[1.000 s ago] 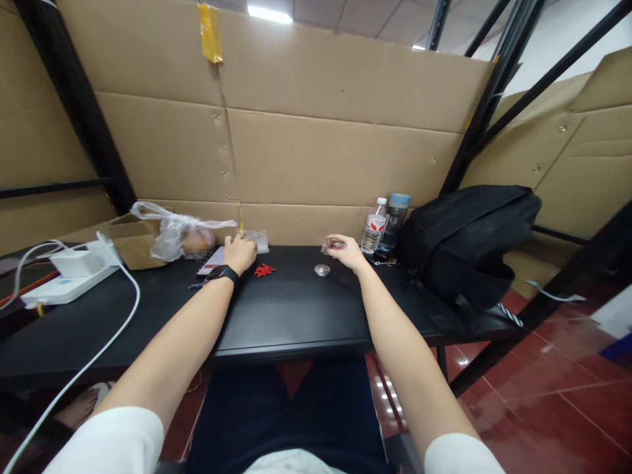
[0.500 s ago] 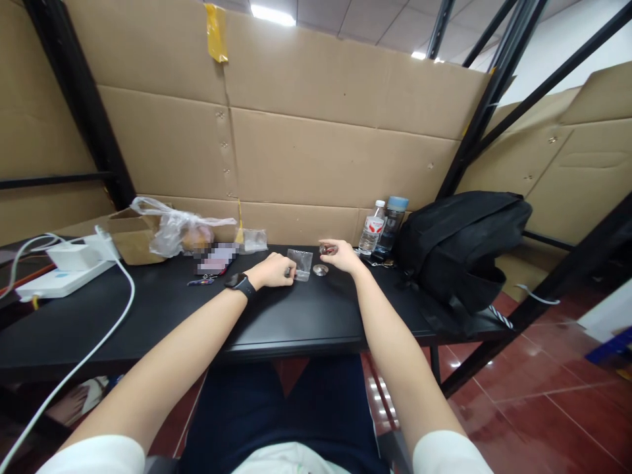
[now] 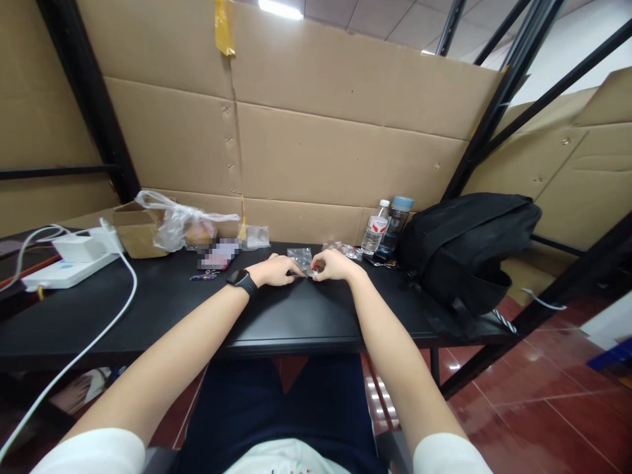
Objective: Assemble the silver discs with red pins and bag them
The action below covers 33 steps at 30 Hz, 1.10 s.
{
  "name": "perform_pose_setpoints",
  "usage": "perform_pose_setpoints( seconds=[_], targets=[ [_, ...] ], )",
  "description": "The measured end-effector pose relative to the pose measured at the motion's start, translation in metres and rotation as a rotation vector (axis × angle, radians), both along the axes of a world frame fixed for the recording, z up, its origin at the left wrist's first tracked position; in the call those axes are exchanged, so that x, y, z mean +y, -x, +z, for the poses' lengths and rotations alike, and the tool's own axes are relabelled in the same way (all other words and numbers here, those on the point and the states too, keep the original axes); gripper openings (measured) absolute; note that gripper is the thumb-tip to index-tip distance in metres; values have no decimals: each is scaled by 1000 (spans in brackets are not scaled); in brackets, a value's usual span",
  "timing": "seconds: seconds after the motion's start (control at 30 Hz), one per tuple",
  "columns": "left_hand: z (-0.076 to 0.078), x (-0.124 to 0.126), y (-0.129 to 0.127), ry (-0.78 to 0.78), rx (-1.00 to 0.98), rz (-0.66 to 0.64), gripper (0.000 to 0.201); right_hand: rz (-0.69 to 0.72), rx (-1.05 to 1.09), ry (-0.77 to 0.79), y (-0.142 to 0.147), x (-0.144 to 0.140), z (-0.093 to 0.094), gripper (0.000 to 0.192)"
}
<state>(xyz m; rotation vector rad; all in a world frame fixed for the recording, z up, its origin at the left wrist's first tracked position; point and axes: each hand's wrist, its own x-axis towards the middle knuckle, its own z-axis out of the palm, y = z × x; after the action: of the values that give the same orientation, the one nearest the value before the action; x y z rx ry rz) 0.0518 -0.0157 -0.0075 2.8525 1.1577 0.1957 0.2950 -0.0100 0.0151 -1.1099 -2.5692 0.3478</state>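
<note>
1. Left hand (image 3: 278, 270) and right hand (image 3: 332, 265) meet over the middle of the black desk (image 3: 148, 309), fingertips almost touching.
2. Between the fingertips sits a small clear plastic bag (image 3: 301, 258), lying on the desk just behind the hands. Both hands appear to pinch its near edge. Contents too small to make out.
3. Grip state: fingers of both hands curled in, thumbs toward forefingers, pinching rather than clenched. How firm the hold is cannot be told at this size.
4. A second crumpled bit of clear plastic (image 3: 345, 250) lies just behind the right hand, apart from it.
5. Left wrist carries a black watch (image 3: 241, 279).
6. Surroundings: two bottles (image 3: 385, 227) and a black backpack (image 3: 464, 243) to the right; a white power strip (image 3: 64, 270) with trailing cable (image 3: 111, 316), a cardboard box (image 3: 135, 230) and a thin shopping bag (image 3: 182, 224) to the left; cardboard wall behind.
7. Risk, judged: the bag is thin and slippery, so a two-sided pinch may slip or tear it, and anything small inside would scatter over the dark desk.
8. Risk, judged: a wide right elbow swing could knock the bottles, which stand near the desk's back edge.
</note>
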Motion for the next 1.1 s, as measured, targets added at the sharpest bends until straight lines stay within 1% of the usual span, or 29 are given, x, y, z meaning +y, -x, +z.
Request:
perform_pose_setpoints(
  seconds=[0.07, 0.13, 0.23, 0.4, 0.5, 0.67, 0.77, 0.83, 0.87, 0.97, 1.03, 1.1],
  targets=[
    [2, -1, 2, 4, 28, -18, 47, -4, -57, -20, 3, 0, -1, 25],
    [4, -2, 4, 41, 38, -38, 47, -2, -81, -21, 4, 0, -2, 26],
    [7, -4, 7, 108, 46, -34, 48, 10, -86, 9, 6, 2, -4, 26],
    [12, -6, 9, 177, 46, -8, 49, 27, -50, 74, 7, 4, -8, 29],
    [14, -7, 9, 201, 47, -7, 48, 36, -16, 132, 7, 1, -6, 30],
    [16, -9, 8, 182, 36, 1, 44, 84, -17, 234, 5, -8, 4, 32],
    [17, -10, 8, 191, 48, 11, 41, 98, -20, 273, 3, -7, 5, 34],
    [17, -10, 9, 203, 34, 2, 40, 89, -33, 231, 4, -5, 3, 33],
    [17, -10, 9, 208, 24, -11, 39, 87, -39, 185, 6, -4, 2, 32],
    [17, -10, 9, 222, 4, -52, 36, 76, -34, -4, 13, -3, -2, 27],
    [17, -10, 9, 228, 4, -53, 35, 15, -7, -104, 18, -3, -4, 28],
    [17, -10, 9, 228, 8, -33, 35, -59, 28, -135, 21, -4, -6, 35]
  ],
)
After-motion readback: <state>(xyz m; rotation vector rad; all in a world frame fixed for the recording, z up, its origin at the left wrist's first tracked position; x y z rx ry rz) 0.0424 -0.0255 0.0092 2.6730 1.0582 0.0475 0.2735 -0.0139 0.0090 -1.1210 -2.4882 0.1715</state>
